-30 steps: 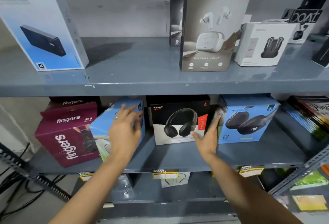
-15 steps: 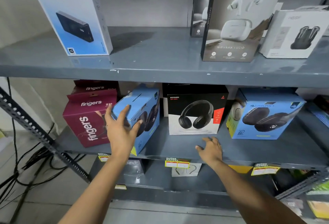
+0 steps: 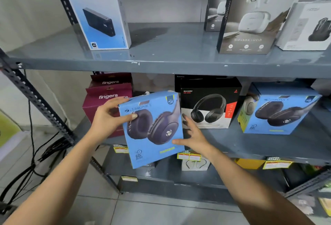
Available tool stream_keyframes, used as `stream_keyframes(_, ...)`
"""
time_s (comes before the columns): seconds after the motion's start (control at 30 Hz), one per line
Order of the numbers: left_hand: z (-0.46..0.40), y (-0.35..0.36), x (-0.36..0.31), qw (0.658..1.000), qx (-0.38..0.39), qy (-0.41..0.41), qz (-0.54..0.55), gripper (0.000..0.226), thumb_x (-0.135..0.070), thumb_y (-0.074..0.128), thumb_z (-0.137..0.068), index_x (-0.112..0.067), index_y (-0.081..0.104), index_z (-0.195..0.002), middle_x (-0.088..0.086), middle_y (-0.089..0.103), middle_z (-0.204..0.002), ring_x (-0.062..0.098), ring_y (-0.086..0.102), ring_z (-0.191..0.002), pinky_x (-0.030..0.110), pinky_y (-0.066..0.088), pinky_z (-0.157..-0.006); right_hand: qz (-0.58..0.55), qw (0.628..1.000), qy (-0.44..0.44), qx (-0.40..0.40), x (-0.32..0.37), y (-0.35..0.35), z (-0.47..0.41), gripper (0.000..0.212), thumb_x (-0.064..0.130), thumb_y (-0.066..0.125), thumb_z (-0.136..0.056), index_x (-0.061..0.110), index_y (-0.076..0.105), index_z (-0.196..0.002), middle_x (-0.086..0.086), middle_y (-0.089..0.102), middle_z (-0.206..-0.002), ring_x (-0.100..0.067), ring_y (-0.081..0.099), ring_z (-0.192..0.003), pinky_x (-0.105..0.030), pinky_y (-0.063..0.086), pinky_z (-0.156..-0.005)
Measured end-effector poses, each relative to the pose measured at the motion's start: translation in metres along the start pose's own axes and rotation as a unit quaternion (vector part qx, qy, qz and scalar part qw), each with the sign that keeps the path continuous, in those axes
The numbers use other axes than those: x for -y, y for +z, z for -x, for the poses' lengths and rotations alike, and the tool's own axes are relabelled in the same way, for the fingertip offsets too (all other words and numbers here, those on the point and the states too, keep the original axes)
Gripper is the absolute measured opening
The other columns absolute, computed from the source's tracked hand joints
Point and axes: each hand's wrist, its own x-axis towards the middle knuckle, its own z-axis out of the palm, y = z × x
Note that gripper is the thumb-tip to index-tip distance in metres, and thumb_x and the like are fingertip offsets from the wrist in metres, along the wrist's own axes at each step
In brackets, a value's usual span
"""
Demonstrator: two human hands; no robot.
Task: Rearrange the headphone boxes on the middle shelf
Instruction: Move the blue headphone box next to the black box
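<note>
I see my left hand [image 3: 109,117] pinching the glossy blue cardboard Zebronics box [image 3: 152,128], tilted before the grey metal middle shelf [image 3: 250,146], right hand [image 3: 194,138] spread at its near-right edge

Both bare forearms reach forward and up from the bottom corners. The left hand [image 3: 109,117] grips the upper left edge of a blue box [image 3: 152,128], thumb across the front and fingers curled behind. The right hand [image 3: 195,137] is spread open at the box's lower right edge, thumb touching it.
</note>
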Motion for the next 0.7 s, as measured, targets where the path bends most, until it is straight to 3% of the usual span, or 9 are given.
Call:
stream_keyframes(0.07, -0.002, 0.000, -0.003, 0.999, 0.015, -0.011, 0.038, 0.063, -0.019, 0.088, -0.058, -0.015, 0.072, -0.119, -0.006, 0.067, -0.127, 0.010, 0.069, -0.110, 0.028, 0.060, -0.083, -0.037, 0.999, -0.009, 0.006, -0.001, 0.001, 0.003, 0.085, 0.011, 0.091, -0.066, 0.033, 0.050, -0.137, 0.015, 0.068, -0.125, -0.011, 0.064, -0.117, -0.026, 0.057, -0.087)
stream_keyframes(0.17, -0.003, 0.007, -0.009, 0.996, 0.038, -0.018, 0.074, 0.060, -0.005, 0.085, -0.064, -0.008, 0.069, -0.122, 0.001, 0.067, -0.128, 0.022, 0.069, -0.111, 0.025, 0.060, -0.076, -0.062, 0.998, -0.007, -0.005, -0.001, -0.003, 0.014, 0.074, 0.005, 0.089, -0.068, 0.027, 0.057, -0.132, 0.005, 0.074, -0.119, -0.020, 0.068, -0.114, -0.042, 0.058, -0.092)
stream_keyframes(0.27, -0.004, 0.021, -0.015, 0.995, 0.057, -0.008, 0.085, 0.054, 0.003, 0.083, -0.069, -0.012, 0.070, -0.119, 0.001, 0.064, -0.134, 0.016, 0.070, -0.108, 0.023, 0.060, -0.075, -0.052, 0.998, -0.015, -0.031, 0.000, -0.017, 0.028, 0.077, 0.001, 0.088, -0.068, 0.023, 0.057, -0.135, 0.004, 0.073, -0.121, -0.015, 0.069, -0.112, -0.035, 0.059, -0.089)
stream_keyframes(0.4, -0.005, 0.065, -0.022, 0.990, 0.101, 0.005, 0.097, 0.058, -0.009, 0.088, -0.061, -0.020, 0.073, -0.115, -0.002, 0.060, -0.138, 0.014, 0.066, -0.115, 0.032, 0.058, -0.091, -0.026, 0.996, -0.013, -0.084, -0.006, -0.057, 0.057, 0.077, -0.001, 0.088, -0.067, 0.019, 0.057, -0.134, 0.004, 0.072, -0.124, -0.012, 0.067, -0.114, -0.027, 0.057, -0.089)
stream_keyframes(0.5, 0.001, 0.113, -0.031, 0.988, 0.125, 0.033, 0.086, 0.060, -0.007, 0.092, -0.059, -0.020, 0.074, -0.115, -0.003, 0.060, -0.137, 0.010, 0.064, -0.119, 0.027, 0.054, -0.098, 0.002, 0.994, -0.003, -0.113, -0.012, -0.099, 0.083, 0.079, 0.002, 0.090, -0.066, 0.019, 0.057, -0.135, 0.004, 0.070, -0.126, -0.010, 0.065, -0.117, -0.025, 0.055, -0.091)
stream_keyframes(0.6, 0.007, 0.176, -0.045, 0.980, 0.159, 0.066, 0.097, 0.059, -0.002, 0.091, -0.062, -0.023, 0.073, -0.114, -0.006, 0.058, -0.136, 0.015, 0.062, -0.122, 0.020, 0.054, -0.090, 0.030, 0.989, 0.014, -0.146, -0.019, -0.151, 0.108, 0.077, 0.006, 0.090, -0.067, 0.020, 0.057, -0.134, 0.007, 0.070, -0.125, -0.011, 0.065, -0.117, -0.034, 0.055, -0.095)
stream_keyframes(0.7, 0.006, 0.236, -0.061, 0.973, 0.182, 0.088, 0.113, 0.060, -0.005, 0.092, -0.061, -0.035, 0.071, -0.110, -0.003, 0.053, -0.143, 0.020, 0.060, -0.125, 0.032, 0.057, -0.093, 0.045, 0.983, 0.006, -0.176, -0.022, -0.205, 0.128, 0.075, 0.004, 0.089, -0.068, 0.015, 0.056, -0.134, 0.003, 0.068, -0.128, -0.014, 0.064, -0.119, -0.036, 0.055, -0.096)
